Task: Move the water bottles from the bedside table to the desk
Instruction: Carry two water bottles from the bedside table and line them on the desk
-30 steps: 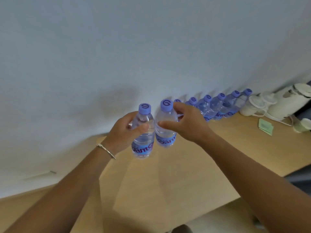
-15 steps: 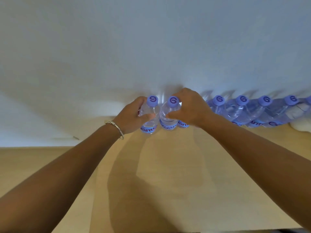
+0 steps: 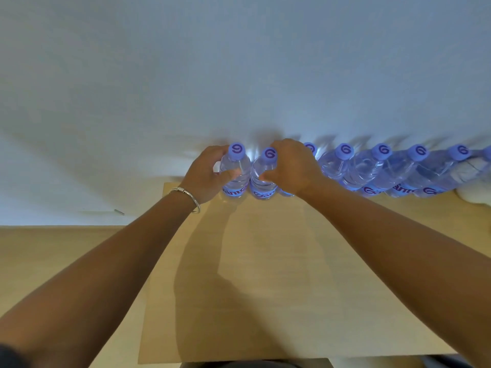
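Left hand fingers curled around the leftmost bottle, thumb across its front; right hand fingers wrapped around the second bottle just beside it. Both bottles stand upright on the desk at the wall, their sides touching. Beyond the right hand a row of further bottles runs along the wall: five more caps can be counted, and a sixth is cut by the frame edge, making eight caps in all. The bottle directly behind the right hand shows only its cap and base. One metal bracelet circles the left wrist. A pale object at the row's far end is cropped and unidentifiable.
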